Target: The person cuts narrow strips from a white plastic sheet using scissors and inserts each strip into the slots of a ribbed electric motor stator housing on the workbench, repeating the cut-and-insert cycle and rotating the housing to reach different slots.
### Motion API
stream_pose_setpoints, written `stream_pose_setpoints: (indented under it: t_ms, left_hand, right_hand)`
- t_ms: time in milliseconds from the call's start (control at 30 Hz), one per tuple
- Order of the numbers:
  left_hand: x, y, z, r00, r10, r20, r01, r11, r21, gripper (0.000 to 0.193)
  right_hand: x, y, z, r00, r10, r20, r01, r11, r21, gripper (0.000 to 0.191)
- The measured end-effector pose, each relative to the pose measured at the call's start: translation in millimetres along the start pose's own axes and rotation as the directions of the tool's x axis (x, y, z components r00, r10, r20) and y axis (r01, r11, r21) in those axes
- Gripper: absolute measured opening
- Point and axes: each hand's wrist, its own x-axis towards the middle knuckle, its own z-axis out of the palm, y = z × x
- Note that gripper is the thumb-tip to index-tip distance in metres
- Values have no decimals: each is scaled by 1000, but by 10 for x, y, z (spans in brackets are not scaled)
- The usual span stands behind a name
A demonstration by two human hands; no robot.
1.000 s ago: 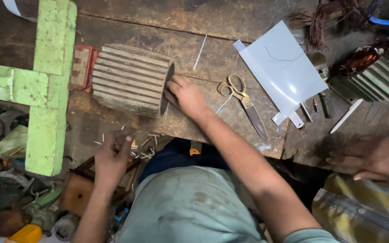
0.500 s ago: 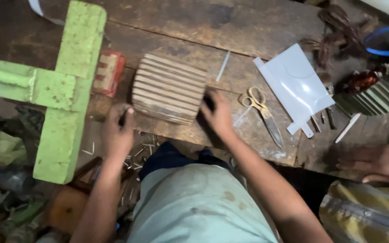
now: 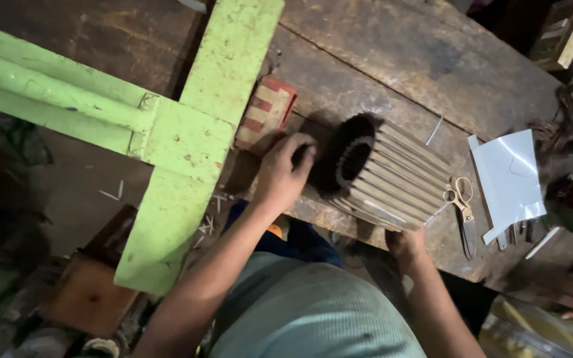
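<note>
A ribbed metal motor stator (image 3: 382, 176), a squat finned cylinder with a dark hollow bore, lies on its side just right of centre in the frame, near the front edge of a worn wooden workbench (image 3: 432, 59). The person's left hand (image 3: 281, 174) wraps its fingers over the rim of the open end, and the right hand (image 3: 406, 240) grips the lower far end from beneath, so both hands are clasped on the stator. To handle it well, the hands seem to need a firm hold at opposite ends, keeping the heavy piece from rolling off the bench edge. Right of it lie scissors (image 3: 462, 209) and a white sheet (image 3: 509, 176). A red and cream block (image 3: 264, 113) sits to its upper left, beside a light green metal frame (image 3: 187, 139).
</note>
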Motion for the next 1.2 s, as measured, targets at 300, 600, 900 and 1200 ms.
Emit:
stream_pose_setpoints:
  t_ms: [300,600,900,1200]
  left_hand:
    - [180,-95,135,979,-43,197,41,999,17,20]
    - [30,-247,283,917,101,386,-166,976,140,49]
    - [1,26,162,862,73,501,-253,919,301,47]
    - [-282,566,414,879,32,476,49,986,-157,86]
  right_hand:
    - [-232,-146,-28,986,-116,120,167,676,-718,36]
    - [-365,-98,61,993,-105,55,118,815,-567,30]
    - [-337,-79,143,941,104,-322,-132,989,-66,28]
    - [-889,11,118,793,-604,80,562,676,-477,38]
